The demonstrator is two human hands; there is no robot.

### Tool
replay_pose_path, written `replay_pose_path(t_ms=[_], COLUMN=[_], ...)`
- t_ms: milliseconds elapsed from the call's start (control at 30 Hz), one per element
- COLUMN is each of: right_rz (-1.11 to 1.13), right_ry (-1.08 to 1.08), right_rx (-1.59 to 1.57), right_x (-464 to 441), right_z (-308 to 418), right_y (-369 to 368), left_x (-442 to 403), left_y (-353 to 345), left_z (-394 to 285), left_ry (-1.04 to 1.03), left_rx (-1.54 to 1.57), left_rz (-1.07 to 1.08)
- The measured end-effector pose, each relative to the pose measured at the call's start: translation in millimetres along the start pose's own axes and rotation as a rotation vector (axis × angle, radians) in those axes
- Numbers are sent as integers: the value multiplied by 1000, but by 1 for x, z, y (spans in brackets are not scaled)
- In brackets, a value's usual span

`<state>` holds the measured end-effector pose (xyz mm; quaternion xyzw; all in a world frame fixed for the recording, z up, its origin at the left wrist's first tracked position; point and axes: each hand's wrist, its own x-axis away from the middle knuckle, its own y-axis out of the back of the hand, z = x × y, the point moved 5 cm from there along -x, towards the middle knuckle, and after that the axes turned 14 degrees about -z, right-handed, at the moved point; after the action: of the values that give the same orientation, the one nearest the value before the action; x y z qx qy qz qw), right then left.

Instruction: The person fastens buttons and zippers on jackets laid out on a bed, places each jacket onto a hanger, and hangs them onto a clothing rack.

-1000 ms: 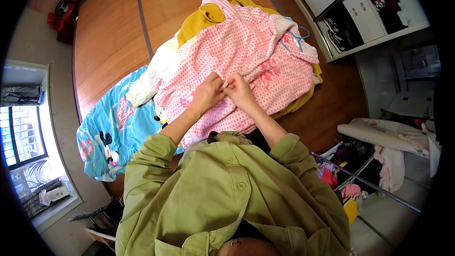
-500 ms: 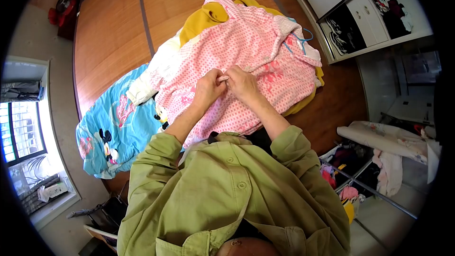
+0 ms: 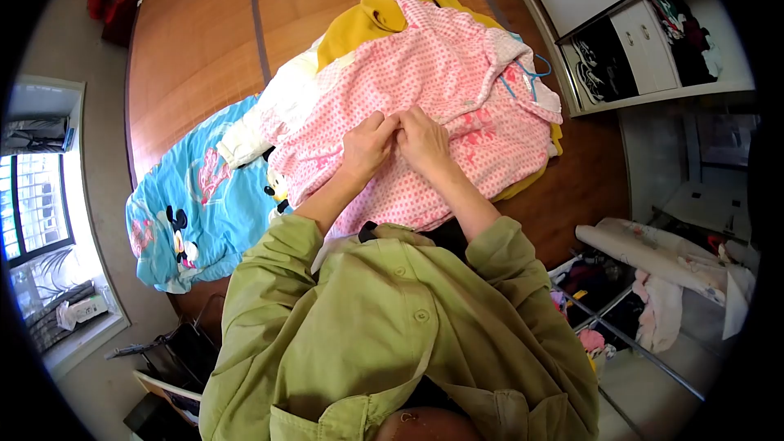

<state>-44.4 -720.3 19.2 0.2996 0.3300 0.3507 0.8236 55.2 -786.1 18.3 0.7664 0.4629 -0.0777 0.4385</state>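
Observation:
A pink dotted fleece top (image 3: pixel 441 57) lies spread over other clothes in front of me. Both my hands meet at its middle with fingers pinched and knuckles almost touching. My left hand (image 3: pixel 371 144) is closed on the fabric, and my right hand (image 3: pixel 423 140) is closed on it just beside. The exact bit between the fingertips is hidden. A blue hanger (image 3: pixel 532 73) pokes out of the top at its upper right. Mustard-yellow cloth (image 3: pixel 363 28) and a white garment (image 3: pixel 282 106) show from underneath.
A blue cartoon-print cover (image 3: pixel 196 196) lies at the left on the brown mat (image 3: pixel 196 33). An open-shelved cabinet (image 3: pixel 645 49) holds clothes at the upper right. Below it, a rolled sheet (image 3: pixel 653 257) and a metal rack (image 3: pixel 645 351) stand near more clothes. A window (image 3: pixel 41 204) is at the left.
My hands have drawn slightly closer together; the small fold of pink fabric that showed between them is now hidden. The view has shifted slightly.

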Motion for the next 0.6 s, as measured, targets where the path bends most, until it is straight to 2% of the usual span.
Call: replay_pose_path(t_ms=[133,233,300,400,500,600], right_rz=[-3,-30,-56,-172,60,150], right_ry=[-13,-4,37,283,497,453], right_rx=[94,84,37,-78,-170,120], right_x=[1,5,10,17,40,59], right_z=[-20,-28,-19,20,48,23], right_y=[-11,-12,-10,-11,-41,-68], left_x=[6,43,50,49,27,9], left_y=[7,21,34,42,42,50], left_z=[29,94,106,111,107,95], left_ry=[-63,70,226,484,507,250], left_rx=[-80,-123,-144,-124,30,-18], left_rz=[25,164,195,196,96,6])
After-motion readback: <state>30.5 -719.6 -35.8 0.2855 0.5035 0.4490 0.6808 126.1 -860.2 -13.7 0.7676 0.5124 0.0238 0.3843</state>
